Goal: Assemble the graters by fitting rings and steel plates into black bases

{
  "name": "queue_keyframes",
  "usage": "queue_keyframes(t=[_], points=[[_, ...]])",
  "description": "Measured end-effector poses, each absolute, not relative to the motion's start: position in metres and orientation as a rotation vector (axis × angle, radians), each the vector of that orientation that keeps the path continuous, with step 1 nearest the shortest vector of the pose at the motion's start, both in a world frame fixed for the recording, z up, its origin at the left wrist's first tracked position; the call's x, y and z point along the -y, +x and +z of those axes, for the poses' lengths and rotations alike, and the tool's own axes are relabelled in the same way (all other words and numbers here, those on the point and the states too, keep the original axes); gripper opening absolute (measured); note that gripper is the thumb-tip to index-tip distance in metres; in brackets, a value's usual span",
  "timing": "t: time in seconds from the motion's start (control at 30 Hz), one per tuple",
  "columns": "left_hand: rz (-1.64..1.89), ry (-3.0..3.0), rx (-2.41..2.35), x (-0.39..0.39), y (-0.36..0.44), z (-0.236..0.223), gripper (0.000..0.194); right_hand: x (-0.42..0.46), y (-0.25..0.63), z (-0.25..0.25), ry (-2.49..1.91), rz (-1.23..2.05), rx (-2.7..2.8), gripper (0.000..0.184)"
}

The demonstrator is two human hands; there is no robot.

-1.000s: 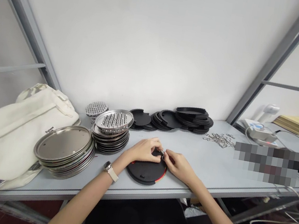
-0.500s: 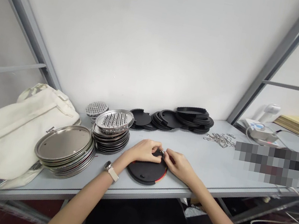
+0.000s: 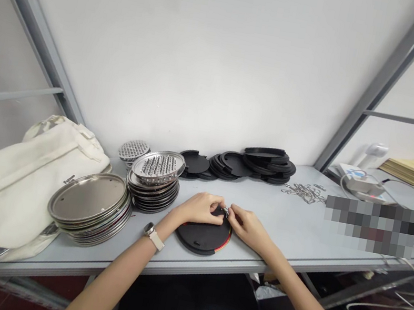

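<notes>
A round black disc (image 3: 201,237) with a red and yellow edge lies flat near the table's front edge. My left hand (image 3: 200,208) rests on the disc's far rim, fingers curled and pinched. My right hand (image 3: 247,226) meets it from the right, also pinched. Between the fingertips of both hands sits a small metal clip (image 3: 225,211) at the rim of the disc. A watch is on my left wrist.
Left of the disc stand a stack of flat steel plates (image 3: 88,202) and a stack of perforated steel dishes (image 3: 156,175). Black discs (image 3: 253,163) pile up at the back, loose metal clips (image 3: 304,192) at right. A white cloth bag (image 3: 15,174) lies far left.
Both hands stay pinched at the disc's rim, with only slight finger movement on the clip. The disc has not shifted.
</notes>
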State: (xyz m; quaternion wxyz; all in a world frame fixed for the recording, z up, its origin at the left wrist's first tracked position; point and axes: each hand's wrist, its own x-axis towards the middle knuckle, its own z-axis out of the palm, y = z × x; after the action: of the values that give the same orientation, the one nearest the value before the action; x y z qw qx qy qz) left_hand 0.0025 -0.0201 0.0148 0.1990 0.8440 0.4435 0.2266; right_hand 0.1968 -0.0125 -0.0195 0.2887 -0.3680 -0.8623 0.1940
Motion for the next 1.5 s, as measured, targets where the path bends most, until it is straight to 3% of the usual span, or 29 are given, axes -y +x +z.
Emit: queue_keyframes(t=[1.5], points=[[0.63,2.32,-1.203,0.0172,0.0028,0.0128,0.014,0.0133,0.1974,-0.0212,-0.93,0.294,2.345,0.024]])
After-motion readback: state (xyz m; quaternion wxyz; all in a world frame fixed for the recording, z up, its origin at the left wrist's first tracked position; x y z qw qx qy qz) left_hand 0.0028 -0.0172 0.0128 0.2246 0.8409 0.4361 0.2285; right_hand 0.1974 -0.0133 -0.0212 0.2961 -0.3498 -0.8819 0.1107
